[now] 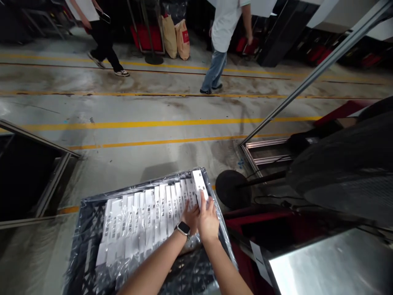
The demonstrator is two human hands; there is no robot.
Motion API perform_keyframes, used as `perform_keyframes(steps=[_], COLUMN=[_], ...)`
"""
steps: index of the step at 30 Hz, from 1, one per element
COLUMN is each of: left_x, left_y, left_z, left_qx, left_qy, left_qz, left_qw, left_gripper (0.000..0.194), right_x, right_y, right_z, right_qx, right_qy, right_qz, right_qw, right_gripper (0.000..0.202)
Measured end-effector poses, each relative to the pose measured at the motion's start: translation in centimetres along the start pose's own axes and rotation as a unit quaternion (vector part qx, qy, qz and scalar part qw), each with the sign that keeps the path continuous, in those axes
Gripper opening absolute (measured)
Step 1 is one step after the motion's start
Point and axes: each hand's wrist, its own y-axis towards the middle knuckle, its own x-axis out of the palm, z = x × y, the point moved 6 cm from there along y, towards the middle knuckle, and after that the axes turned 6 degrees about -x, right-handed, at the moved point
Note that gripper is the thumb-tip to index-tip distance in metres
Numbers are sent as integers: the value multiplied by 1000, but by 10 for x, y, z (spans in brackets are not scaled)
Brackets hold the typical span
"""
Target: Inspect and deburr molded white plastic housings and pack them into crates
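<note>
1. The right hand (208, 221) pinches a flat white box with a label (199, 184) at the right end of a row of white boxes (147, 217).
2. The left hand (190, 217), with a wrist watch (183, 228), lies flat and spread on the row.
3. The boxes stand in a black plastic crate lined with clear film (89, 229).
4. The labels have dark marks, too small to read.
5. Two people (224, 37) walk far behind.

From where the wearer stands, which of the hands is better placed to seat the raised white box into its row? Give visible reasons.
Probably the right hand: its fingers already rest on the raised white box at the row's right end. The left hand, with the watch, lies lower on the neighbouring boxes in the crate.
</note>
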Motion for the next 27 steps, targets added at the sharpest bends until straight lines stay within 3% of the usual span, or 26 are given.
perform_keyframes(steps=[4, 9, 12, 16, 20, 22, 23, 25, 27], left_x=[-11, -14, -11, -13, -19, -21, -19, -14, -10], left_y=[-7, -16, -26, -37, -53, -73, -87, -119, -151], left_z=[5, -2, -15, -23, -10, -7, -10, -27, -56], left_qx=[20, 18, 20, -10, -85, -138, -167, -234, -309], left_qy=[16, 24, 18, 5, -12, -23, -30, -42, -42], left_qz=[-17, -13, -13, -4, 15, 11, -3, -59, -130], left_qw=[1000, 999, 1000, 1000, 996, 990, 986, 970, 941], left_gripper=[60, 65, 62, 55, 54, 48, 43, 41, 46], right_x=[35, 67, 67, 55, 66, 79, 86, 99, 106], right_y=[2, 7, 3, -33, -62, -57, -51, -37, -30], right_z=[18, 41, 44, 45, 53, 55, 56, 56, 56], right_qx=[-21, -66, -86, -83, -29, -11, -3, 15, 40], right_qy=[49, 97, 116, 111, 56, 31, 24, 22, 28], right_qz=[-28, -27, -31, -87, -207, -254, -272, -302, -329], right_qw=[998, 993, 989, 987, 976, 967, 962, 953, 943], right_gripper=[75, 60, 57, 44, 22, 12, 20, 32, 34])
